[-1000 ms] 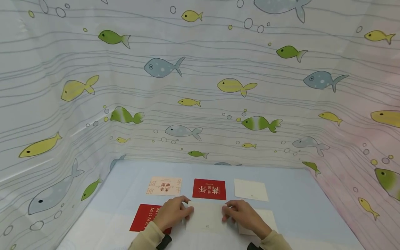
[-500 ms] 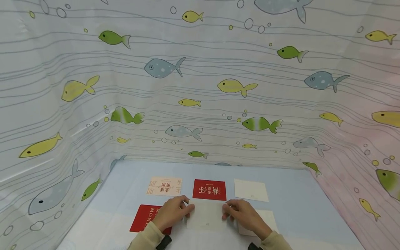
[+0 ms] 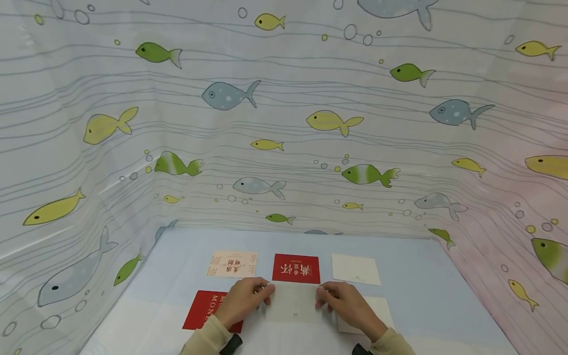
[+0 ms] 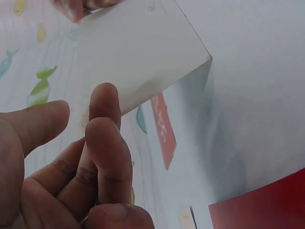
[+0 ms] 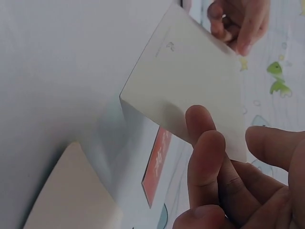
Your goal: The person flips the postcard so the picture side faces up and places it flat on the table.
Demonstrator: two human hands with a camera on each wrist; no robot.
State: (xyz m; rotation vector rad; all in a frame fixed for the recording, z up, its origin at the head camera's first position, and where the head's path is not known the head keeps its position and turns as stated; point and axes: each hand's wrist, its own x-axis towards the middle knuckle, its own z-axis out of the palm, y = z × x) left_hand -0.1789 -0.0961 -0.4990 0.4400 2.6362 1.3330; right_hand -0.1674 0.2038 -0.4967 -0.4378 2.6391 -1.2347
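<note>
A plain white card with a tiny mark near its lower edge is between my two hands. At its left side my left hand holds the edge by the upper corner, fingers curled. My right hand grips the opposite edge in the same way. In both wrist views the white card slants, its lower corner near the tabletop with a shadow beneath. Behind it lies a red card with pale characters. Partly under my left hand and wrist is another red card with lettering.
On the pale blue table also lie a peach card at far left and a white card at far right. Another white card is partly covered by my right hand. A fish-patterned sheet encloses the back and sides.
The held white card has shifted slightly away from me, toward the red card behind it. My hands have moved very little with it; the other cards stay in place.
</note>
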